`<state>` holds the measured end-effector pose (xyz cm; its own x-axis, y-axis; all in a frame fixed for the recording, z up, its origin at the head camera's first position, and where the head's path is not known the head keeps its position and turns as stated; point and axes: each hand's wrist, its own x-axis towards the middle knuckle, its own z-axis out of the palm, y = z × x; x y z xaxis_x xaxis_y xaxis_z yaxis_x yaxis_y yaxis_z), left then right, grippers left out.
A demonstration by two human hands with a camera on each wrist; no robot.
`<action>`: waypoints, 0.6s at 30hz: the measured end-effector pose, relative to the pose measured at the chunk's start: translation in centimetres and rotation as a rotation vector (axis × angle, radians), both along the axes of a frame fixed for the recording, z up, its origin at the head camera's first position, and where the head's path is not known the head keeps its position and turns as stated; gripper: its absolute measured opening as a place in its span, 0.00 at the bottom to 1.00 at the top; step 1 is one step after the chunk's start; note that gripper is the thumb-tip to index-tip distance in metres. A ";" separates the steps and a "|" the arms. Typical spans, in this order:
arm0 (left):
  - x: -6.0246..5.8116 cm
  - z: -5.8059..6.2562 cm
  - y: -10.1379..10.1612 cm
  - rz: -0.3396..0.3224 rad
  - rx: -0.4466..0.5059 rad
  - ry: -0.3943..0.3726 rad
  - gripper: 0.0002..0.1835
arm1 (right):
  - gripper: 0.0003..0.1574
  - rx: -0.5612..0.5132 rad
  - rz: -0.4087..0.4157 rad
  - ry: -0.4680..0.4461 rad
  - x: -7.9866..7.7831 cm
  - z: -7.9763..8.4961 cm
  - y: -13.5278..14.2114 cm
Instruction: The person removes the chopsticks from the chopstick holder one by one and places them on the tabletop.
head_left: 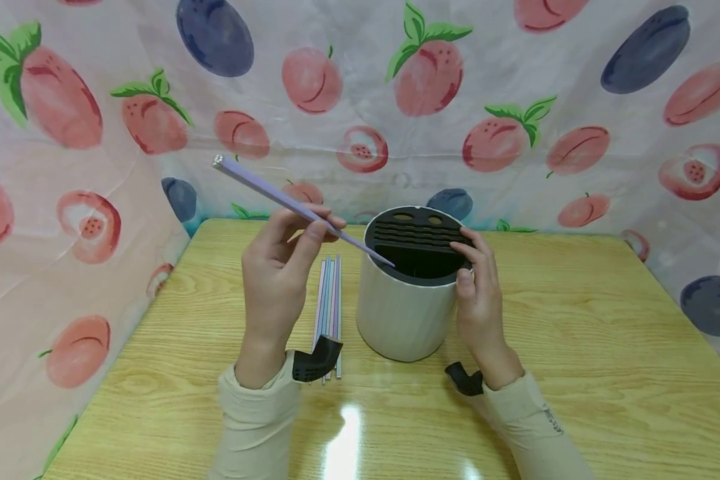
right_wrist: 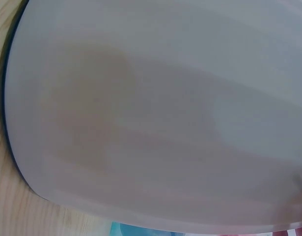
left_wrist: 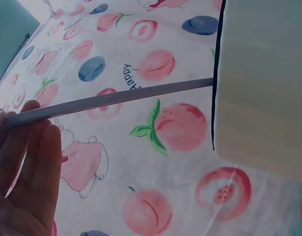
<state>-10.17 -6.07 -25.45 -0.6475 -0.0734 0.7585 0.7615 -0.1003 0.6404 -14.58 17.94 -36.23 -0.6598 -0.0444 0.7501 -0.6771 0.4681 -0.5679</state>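
My left hand (head_left: 279,273) pinches a slim purple chopstick (head_left: 270,190) between thumb and fingers. The chopstick slants down to the right, its silvery end raised at upper left. Its thin tip reaches over the rim into the wide dark compartment of a utensil holder (head_left: 405,320), a cream cylinder with a black slotted top (head_left: 420,230). From the right side, my right hand (head_left: 481,293) rests its fingers on the holder's top edge, thumb against the outer wall. In the left wrist view, the chopstick's far end passes behind the holder's edge. The holder's wall fills most of the right wrist view.
Several pastel chopsticks (head_left: 330,293) lie side by side on the wooden table (head_left: 576,333), left of the holder and partly behind my left wrist's black camera mount (head_left: 317,360). A fruit-printed cloth (head_left: 336,40) hangs along the back and sides.
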 end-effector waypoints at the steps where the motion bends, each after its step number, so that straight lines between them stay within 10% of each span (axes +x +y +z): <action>1: 0.0 0.0 -0.1 -0.004 0.010 0.008 0.08 | 0.34 -0.003 0.000 0.001 0.1 0.2 -0.1; 11: -0.2 -0.2 -1.9 0.071 0.108 0.047 0.09 | 0.35 -0.023 0.015 -0.001 2.1 2.7 -1.8; 18: -1.7 -1.4 -3.5 0.145 -0.044 -0.181 0.10 | 0.36 -0.031 0.020 0.019 2.0 2.7 -1.8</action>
<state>-11.85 -9.54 -26.89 -0.7584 -0.1451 0.6354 0.6381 0.0330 0.7692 -12.56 16.16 -33.55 -0.6447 -0.0340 0.7637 -0.6970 0.4365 -0.5689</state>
